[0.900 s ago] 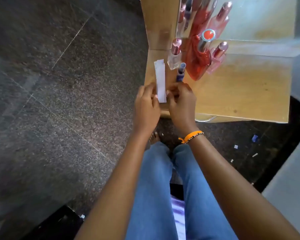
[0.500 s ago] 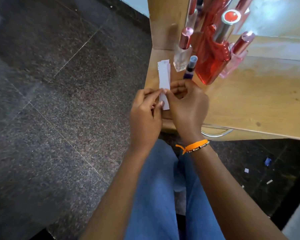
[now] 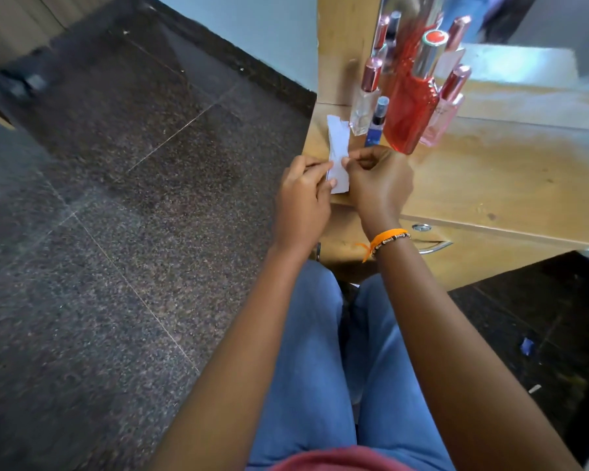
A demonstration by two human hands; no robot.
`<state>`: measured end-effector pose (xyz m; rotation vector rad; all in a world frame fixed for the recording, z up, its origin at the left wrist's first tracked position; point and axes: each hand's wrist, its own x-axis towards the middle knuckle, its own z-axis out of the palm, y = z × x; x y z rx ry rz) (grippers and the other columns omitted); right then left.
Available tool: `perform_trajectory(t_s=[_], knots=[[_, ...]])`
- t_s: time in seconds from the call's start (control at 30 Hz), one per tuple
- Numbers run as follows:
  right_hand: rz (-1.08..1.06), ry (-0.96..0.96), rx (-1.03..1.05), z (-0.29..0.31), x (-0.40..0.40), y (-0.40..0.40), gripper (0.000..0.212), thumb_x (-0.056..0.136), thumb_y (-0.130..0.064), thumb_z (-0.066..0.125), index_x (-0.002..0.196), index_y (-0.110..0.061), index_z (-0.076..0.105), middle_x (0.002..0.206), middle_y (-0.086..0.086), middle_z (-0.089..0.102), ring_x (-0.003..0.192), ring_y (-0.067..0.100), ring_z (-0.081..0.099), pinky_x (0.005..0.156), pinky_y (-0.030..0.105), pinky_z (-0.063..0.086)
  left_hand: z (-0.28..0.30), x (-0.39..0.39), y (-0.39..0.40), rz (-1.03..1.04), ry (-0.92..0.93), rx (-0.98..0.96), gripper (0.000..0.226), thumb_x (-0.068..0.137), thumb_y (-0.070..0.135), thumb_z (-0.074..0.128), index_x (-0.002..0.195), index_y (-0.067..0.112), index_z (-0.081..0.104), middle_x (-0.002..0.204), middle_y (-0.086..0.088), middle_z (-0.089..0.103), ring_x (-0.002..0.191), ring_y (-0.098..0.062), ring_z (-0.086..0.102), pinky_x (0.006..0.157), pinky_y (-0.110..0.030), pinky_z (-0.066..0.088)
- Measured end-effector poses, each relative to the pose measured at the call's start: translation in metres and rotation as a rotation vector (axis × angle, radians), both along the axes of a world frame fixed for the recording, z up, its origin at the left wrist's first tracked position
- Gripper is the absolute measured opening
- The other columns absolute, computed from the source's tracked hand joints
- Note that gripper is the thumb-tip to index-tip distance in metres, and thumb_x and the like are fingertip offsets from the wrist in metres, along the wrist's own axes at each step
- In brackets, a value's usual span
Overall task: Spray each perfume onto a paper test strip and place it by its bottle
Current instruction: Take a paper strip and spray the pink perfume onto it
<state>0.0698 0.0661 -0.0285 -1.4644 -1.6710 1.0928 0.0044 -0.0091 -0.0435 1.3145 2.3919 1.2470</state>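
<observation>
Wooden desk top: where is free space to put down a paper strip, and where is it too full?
Free: the bare wooden desk top right of the pink bottle. Crowded: the left corner, where four bottles stand close together around the red bottle, with both hands pinching the paper strips.

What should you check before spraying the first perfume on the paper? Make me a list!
1. Paper strips held: ok, left hand and right hand both pinch them.
2. One strip separated from the stack: cannot tell.
3. A hand free for a bottle: not ok.
4. Bottles upright: ok, clear bottle, blue bottle, red bottle, pink bottle.
5. Caps off: not ok.
</observation>
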Motion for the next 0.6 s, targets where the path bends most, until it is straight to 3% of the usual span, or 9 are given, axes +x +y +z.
perform_trajectory(t_s=[0.3, 0.4, 0.6], knots=[[0.009, 0.022, 0.094, -0.004, 0.004, 0.0, 0.008, 0.083, -0.022, 0.066, 0.075, -0.023, 0.065, 0.07, -0.009, 0.063, 0.067, 0.007, 0.057, 0.06, 0.021, 0.036, -0.001, -0.001, -0.001, -0.009, 0.029, -0.016, 0.032, 0.088, 0.01, 0.059, 0.119, 0.003, 0.061, 0.115, -0.01, 0.057, 0.105, -0.024, 0.056, 0.089, -0.037, 0.049], [0.048, 0.096, 0.159, -0.008, 0.007, -0.004, 0.006, 0.084, -0.018, 0.064, 0.078, -0.019, 0.064, 0.07, -0.013, 0.061, 0.066, 0.002, 0.057, 0.057, 0.015, 0.039, -0.001, 0.0, -0.001, -0.004, 0.045, -0.018, 0.032, 0.088, 0.011, 0.059, 0.118, 0.003, 0.062, 0.116, -0.01, 0.057, 0.105, -0.024, 0.056, 0.089, -0.036, 0.049], [0.126, 0.292, 0.203, -0.012, 0.017, -0.005, 0.01, 0.082, -0.003, 0.064, 0.083, -0.013, 0.064, 0.075, -0.012, 0.063, 0.066, -0.011, 0.058, 0.065, 0.007, 0.046, 0.001, 0.003, -0.002, 0.015, 0.022, -0.008, 0.031, 0.088, 0.012, 0.058, 0.117, 0.002, 0.062, 0.115, -0.01, 0.058, 0.104, -0.025, 0.056, 0.089, -0.039, 0.049]])
